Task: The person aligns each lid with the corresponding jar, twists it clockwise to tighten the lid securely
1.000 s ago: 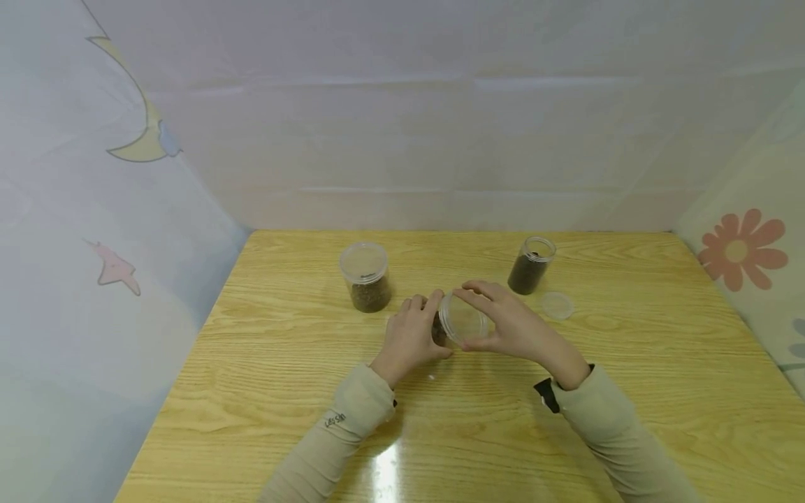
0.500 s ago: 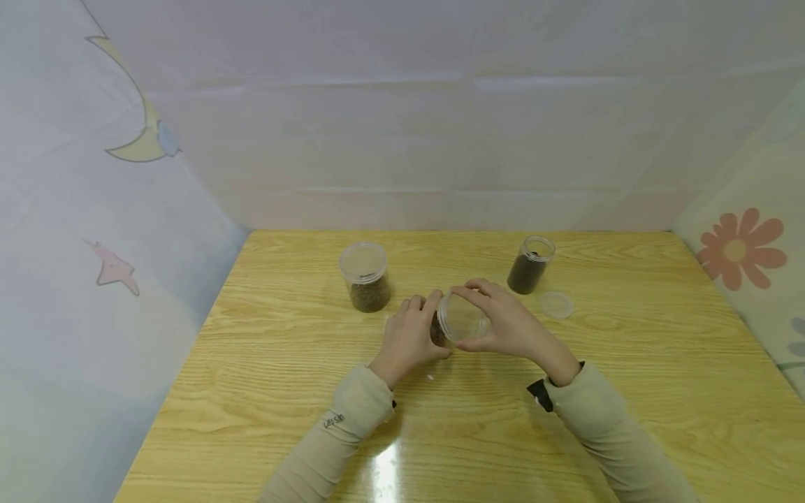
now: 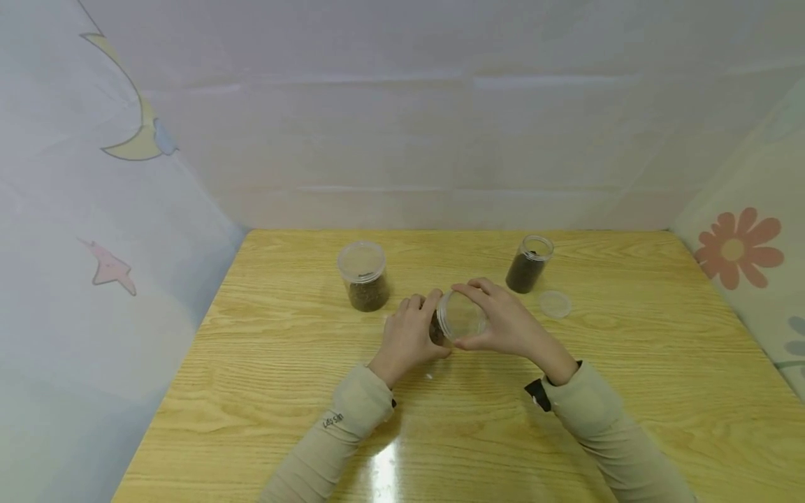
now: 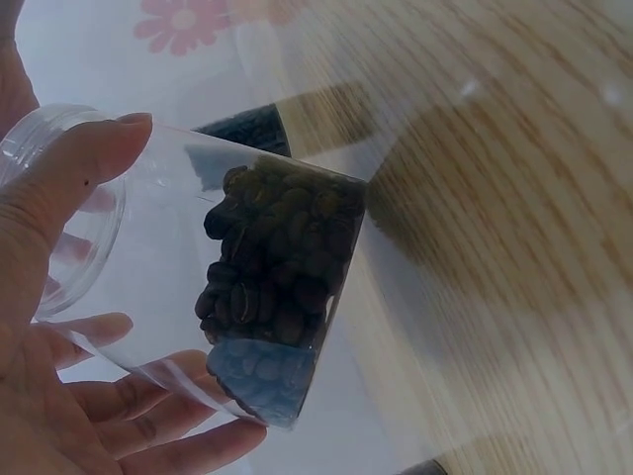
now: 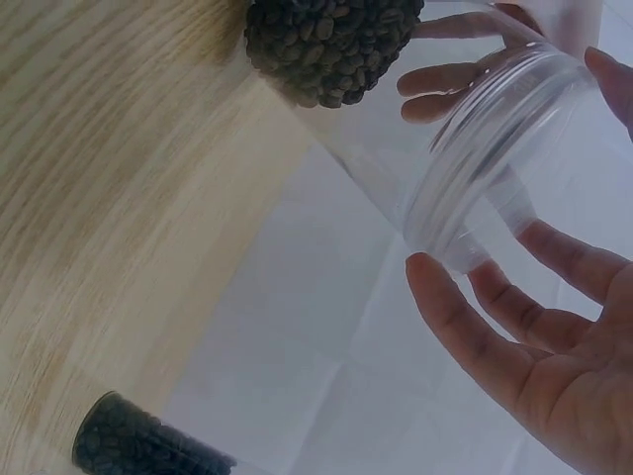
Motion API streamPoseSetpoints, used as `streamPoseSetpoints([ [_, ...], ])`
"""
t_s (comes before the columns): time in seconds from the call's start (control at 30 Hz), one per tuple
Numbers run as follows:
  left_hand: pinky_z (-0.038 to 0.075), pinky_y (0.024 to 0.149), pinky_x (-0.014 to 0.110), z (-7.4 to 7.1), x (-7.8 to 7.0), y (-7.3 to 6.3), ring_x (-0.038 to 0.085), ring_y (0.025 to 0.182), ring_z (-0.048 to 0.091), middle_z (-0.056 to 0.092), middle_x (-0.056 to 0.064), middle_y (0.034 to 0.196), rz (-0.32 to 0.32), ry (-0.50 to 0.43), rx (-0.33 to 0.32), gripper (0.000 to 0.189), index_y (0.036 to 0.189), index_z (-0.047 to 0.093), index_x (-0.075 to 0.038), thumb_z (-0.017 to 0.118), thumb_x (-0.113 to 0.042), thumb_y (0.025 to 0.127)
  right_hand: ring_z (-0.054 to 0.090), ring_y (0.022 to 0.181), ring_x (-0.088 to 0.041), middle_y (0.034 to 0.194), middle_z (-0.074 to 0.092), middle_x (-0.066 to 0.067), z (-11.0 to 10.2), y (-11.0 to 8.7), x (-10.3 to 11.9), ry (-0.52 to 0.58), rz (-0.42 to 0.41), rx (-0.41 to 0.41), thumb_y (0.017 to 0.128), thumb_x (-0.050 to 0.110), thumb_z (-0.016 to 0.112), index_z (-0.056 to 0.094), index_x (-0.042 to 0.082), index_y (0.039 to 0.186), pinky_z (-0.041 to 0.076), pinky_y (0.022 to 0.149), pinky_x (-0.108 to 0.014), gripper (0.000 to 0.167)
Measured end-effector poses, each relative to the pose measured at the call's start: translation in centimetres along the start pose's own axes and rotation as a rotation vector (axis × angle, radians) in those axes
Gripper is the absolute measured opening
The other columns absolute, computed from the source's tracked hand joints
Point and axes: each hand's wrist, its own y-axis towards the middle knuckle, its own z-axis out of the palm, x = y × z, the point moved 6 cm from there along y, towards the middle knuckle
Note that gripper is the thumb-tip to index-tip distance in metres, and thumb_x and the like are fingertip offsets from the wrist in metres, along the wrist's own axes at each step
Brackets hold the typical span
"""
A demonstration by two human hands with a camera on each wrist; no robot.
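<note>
A clear jar (image 4: 163,233) of dark coffee beans (image 4: 277,267) stands over the middle of the table. My left hand (image 3: 409,335) grips its side, thumb on one side and fingers on the other, as the left wrist view shows. My right hand (image 3: 508,323) holds the jar's clear round lid (image 5: 495,148) by the edge, thumb and fingers spread round it. The lid sits at the mouth of the jar. In the head view, my left hand hides most of the beans.
Back left stands a wide lidded jar (image 3: 363,279) with dark contents. A slimmer jar (image 3: 527,269), lidless and filled with dark beans, stands back right. A loose clear lid (image 3: 555,304) lies beside it on the wooden table (image 3: 264,391). Printed cloth (image 3: 390,140) hangs behind.
My right hand and forearm have shifted slightly left and turned a little at the lid. The left hand keeps its grip on the jar, almost unmoved.
</note>
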Motion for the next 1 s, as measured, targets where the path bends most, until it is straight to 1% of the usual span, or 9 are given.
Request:
streamPoseSetpoints([
  [0.27,0.052,0.061,0.038,-0.12,0.01,0.01,0.026,0.096,0.055,0.055,0.01,0.111,0.003,0.016,-0.015,0.093,0.131,0.038,-0.016,0.083,-0.048,0.056,0.054,0.09,-0.03,0.111,0.052,-0.017,0.03,0.06,0.01,0.0,0.016,-0.028,0.065,0.036,0.081,0.049,0.003,0.128,0.047,0.071,-0.044,0.077],
  [0.53,0.052,0.061,0.037,-0.12,-0.08,0.05,0.025,0.096,0.055,0.056,0.01,0.11,0.008,0.035,-0.018,0.093,0.131,0.038,-0.016,0.082,-0.049,0.057,0.055,0.089,-0.03,0.108,0.053,-0.015,0.1,0.11,0.1,-0.003,0.047,-0.035,0.065,0.039,0.08,0.05,0.003,0.127,0.047,0.073,-0.045,0.078],
  [0.73,0.052,0.061,0.037,-0.14,0.01,0.08,0.025,0.097,0.055,0.055,0.01,0.111,0.013,0.043,-0.009,0.094,0.132,0.037,-0.016,0.082,-0.05,0.057,0.054,0.093,-0.031,0.112,0.051,-0.017,0.25,0.09,0.16,-0.006,0.058,-0.007,0.068,0.039,0.079,0.048,0.003,0.129,0.047,0.075,-0.045,0.078],
  [0.8,0.052,0.062,0.038,-0.14,0.01,0.14,0.025,0.097,0.055,0.055,0.011,0.112,0.017,0.035,-0.006,0.093,0.132,0.037,-0.017,0.082,-0.05,0.058,0.054,0.096,-0.033,0.116,0.05,-0.019,0.23,-0.01,0.15,-0.011,0.05,0.011,0.069,0.041,0.078,0.046,0.002,0.131,0.047,0.076,-0.046,0.079],
  [0.87,0.052,0.063,0.039,-0.09,-0.02,0.19,0.026,0.099,0.054,0.055,0.011,0.113,0.017,0.024,0.003,0.094,0.133,0.037,-0.017,0.082,-0.049,0.058,0.052,0.102,-0.036,0.121,0.048,-0.021,0.13,-0.15,0.13,-0.015,0.026,0.023,0.069,0.041,0.077,0.044,0.003,0.133,0.046,0.079,-0.048,0.081],
  [1.0,0.052,0.069,0.041,0.08,0.0,0.29,0.027,0.103,0.052,0.053,0.011,0.116,0.003,0.015,0.042,0.096,0.136,0.034,-0.017,0.082,-0.048,0.058,0.043,0.115,-0.039,0.13,0.042,-0.021,-0.02,-0.24,0.12,0.005,-0.058,0.041,0.069,0.037,0.078,0.041,0.007,0.136,0.041,0.088,-0.052,0.082],
])
